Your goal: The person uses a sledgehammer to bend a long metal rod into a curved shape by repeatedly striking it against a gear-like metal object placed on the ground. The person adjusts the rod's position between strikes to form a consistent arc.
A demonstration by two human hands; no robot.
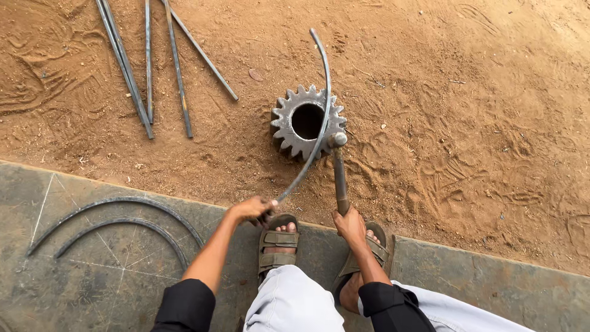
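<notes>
Bending rod stock on the ground here: the left hand (253, 208) is clenched around the near end of a curved steel rod (321, 117), which arcs up and across the top of a big toothed gear (307, 122) sitting on the sandy dirt (461, 123) just past the edge of the concrete slab (92, 258). The right hand (349, 222) is gripping the handle of a hammer (339, 172), head resting right at the gear's near-right teeth, touching the rod (or very close to it).

My worry: the rod looks like it's only lying on the gear, so a hit could make it spring or slide off the teeth, and the gear might shift in loose sand. Sandaled feet (279, 237) sit pretty near all that.

Both arms are stretched forward and down, left forearm angled inward, right wrist straight behind the handle. Two already curved rods (117, 212) lie on the slab's left side, straight rods (147, 61) on the dirt.
</notes>
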